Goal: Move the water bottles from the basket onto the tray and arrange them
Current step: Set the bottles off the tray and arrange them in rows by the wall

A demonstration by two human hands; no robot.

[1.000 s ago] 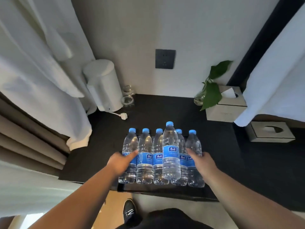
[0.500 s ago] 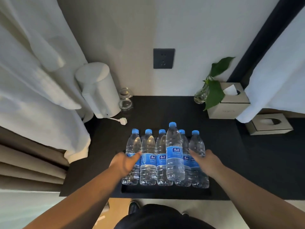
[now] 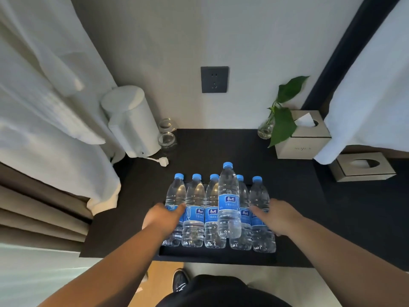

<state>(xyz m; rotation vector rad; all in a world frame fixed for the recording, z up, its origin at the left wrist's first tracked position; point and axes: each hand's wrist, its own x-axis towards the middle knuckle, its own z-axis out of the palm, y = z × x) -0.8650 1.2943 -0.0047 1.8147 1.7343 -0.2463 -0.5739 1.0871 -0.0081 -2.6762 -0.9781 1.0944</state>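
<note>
Several clear water bottles with blue caps and blue labels stand upright in a tight row on a black tray (image 3: 218, 255) at the table's front edge. One taller-looking bottle (image 3: 229, 202) stands in front of the row, right of centre. My left hand (image 3: 162, 217) rests against the leftmost bottle (image 3: 176, 196), thumb on its label. My right hand (image 3: 276, 217) lies with spread fingers against the rightmost bottle (image 3: 259, 196). Neither hand lifts a bottle. No basket is in view.
On the black table (image 3: 221, 151) stand a white kettle (image 3: 130, 120) with a loose plug (image 3: 164, 161), two glass jars (image 3: 167, 138), a plant in a vase (image 3: 278, 120) and a tissue box (image 3: 303, 136). A second tissue box (image 3: 363, 166) lies right. White cloth hangs on both sides.
My view has shifted a little. Both hands stay against the outer bottles, and the row keeps its arrangement.
</note>
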